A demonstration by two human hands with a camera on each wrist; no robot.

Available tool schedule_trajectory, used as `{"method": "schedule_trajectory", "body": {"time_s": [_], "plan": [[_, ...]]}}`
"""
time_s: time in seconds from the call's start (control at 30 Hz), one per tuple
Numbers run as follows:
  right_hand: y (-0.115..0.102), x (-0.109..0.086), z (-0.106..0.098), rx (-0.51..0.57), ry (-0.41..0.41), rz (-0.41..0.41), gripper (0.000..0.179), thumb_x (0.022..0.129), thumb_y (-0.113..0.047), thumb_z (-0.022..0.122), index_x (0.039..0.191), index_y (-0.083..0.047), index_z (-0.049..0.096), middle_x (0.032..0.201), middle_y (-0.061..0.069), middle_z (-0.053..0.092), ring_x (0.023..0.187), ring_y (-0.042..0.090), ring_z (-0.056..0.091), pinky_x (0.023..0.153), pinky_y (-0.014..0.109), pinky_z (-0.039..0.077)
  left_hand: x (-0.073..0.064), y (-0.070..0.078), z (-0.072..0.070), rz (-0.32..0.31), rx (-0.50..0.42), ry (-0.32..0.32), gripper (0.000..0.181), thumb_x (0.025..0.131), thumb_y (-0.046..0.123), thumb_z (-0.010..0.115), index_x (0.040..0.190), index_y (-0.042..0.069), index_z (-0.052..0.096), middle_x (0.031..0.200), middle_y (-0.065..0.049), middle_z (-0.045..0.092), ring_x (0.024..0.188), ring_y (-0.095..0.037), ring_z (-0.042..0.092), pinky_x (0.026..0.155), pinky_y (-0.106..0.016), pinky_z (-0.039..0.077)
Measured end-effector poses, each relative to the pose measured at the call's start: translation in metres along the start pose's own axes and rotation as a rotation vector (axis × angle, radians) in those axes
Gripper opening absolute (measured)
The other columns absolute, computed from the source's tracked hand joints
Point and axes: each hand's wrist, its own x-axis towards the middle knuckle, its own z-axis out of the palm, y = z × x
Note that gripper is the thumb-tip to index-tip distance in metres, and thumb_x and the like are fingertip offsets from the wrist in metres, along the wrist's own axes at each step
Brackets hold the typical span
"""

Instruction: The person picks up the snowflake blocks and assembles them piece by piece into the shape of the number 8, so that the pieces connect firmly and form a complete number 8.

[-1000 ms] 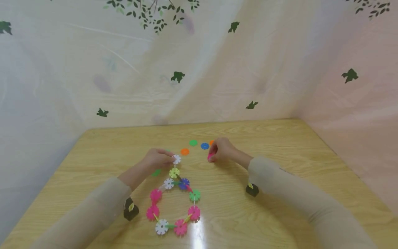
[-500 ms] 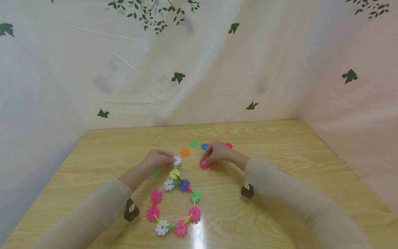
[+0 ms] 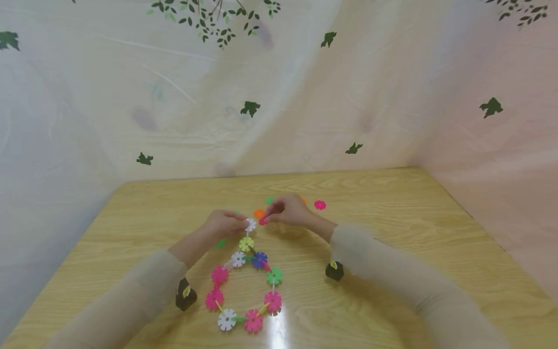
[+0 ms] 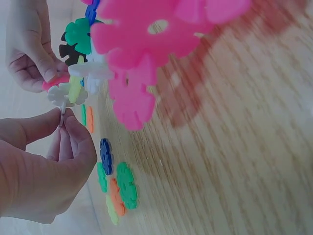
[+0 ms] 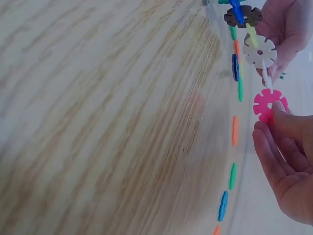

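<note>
My left hand (image 3: 224,224) pinches a white notched plastic disc (image 3: 250,224) by thumb and fingertips, seen edge-on in the left wrist view. Below it a yellow disc (image 3: 246,244) joins a ring of linked discs with pink, white, green and blue ones, such as the pink disc (image 3: 273,301). Between the thumb and fingers of my right hand (image 3: 288,211) is a single pink disc (image 5: 266,104). Its notched edge is right at the edge of the held white disc (image 5: 266,77) in the right wrist view.
Loose discs lie flat on the wooden table (image 3: 370,218): an orange disc (image 3: 259,213) and a green disc (image 3: 270,200) behind the hands, a pink disc (image 3: 320,205) farther right, a green disc (image 3: 220,243) beside the left wrist. A patterned curtain (image 3: 296,121) hangs behind.
My right hand has brought the pink disc leftward from among the loose discs to the white disc. The left hand has stayed nearly in place, holding the chain's top.
</note>
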Motion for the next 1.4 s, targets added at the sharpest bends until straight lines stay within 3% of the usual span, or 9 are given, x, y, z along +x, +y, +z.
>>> {"method": "schedule_trajectory", "body": {"time_s": [0.2,0.47,0.7,1.1,1.3,1.4], "plan": [[-0.001,0.005,0.005,0.008,0.041,-0.01,0.012,0.079,-0.012,0.077,0.088,-0.004,0.075,0.09,0.01,0.076,0.082,0.017,0.073,0.068,0.016,0.056,0.002,-0.001,0.0,0.004,-0.009,0.007,0.035,0.086,0.0,0.066,0.118,-0.013,0.06,0.088,-0.007,0.073,0.07,-0.005,0.066,0.087,-0.031,0.059],[-0.003,0.008,0.008,0.003,0.108,-0.045,0.013,0.079,-0.011,0.077,0.089,-0.003,0.076,0.091,0.011,0.077,0.085,0.02,0.073,0.07,0.017,0.057,0.001,0.001,0.002,0.002,0.025,0.018,0.034,0.086,0.002,0.067,0.117,-0.012,0.061,0.102,-0.02,0.072,0.071,-0.005,0.066,0.088,-0.031,0.058],[-0.004,0.007,0.008,0.107,0.082,-0.044,0.013,0.08,-0.007,0.075,0.09,0.0,0.076,0.093,0.015,0.076,0.087,0.023,0.074,0.073,0.02,0.059,-0.001,0.004,0.002,-0.012,0.088,0.026,0.032,0.086,0.004,0.068,0.116,-0.008,0.064,0.112,-0.023,0.069,0.073,-0.008,0.068,0.085,-0.03,0.059],[0.001,0.006,0.016,0.36,0.054,-0.009,0.017,0.082,0.002,0.07,0.096,0.01,0.071,0.096,0.025,0.072,0.081,0.028,0.074,0.074,0.031,0.061,-0.005,0.007,0.003,-0.037,0.036,0.018,0.036,0.088,0.003,0.065,0.121,-0.009,0.06,0.121,-0.024,0.065,0.07,-0.004,0.064,0.088,-0.03,0.058],[-0.001,0.007,0.018,0.364,0.1,0.007,0.017,0.082,0.001,0.071,0.097,0.009,0.071,0.095,0.025,0.072,0.08,0.027,0.074,0.075,0.032,0.061,-0.003,0.006,0.004,-0.043,-0.009,0.042,0.037,0.088,0.002,0.065,0.122,-0.01,0.059,0.117,-0.023,0.067,0.068,-0.005,0.063,0.082,-0.025,0.059],[-0.001,0.008,0.019,0.352,0.111,0.003,0.017,0.082,0.001,0.071,0.097,0.009,0.071,0.095,0.025,0.072,0.081,0.028,0.074,0.075,0.032,0.061,-0.002,0.005,0.005,-0.048,-0.057,0.044,0.038,0.087,0.001,0.065,0.122,-0.012,0.058,0.099,-0.019,0.072,0.067,-0.005,0.063,0.08,-0.024,0.059]]}}
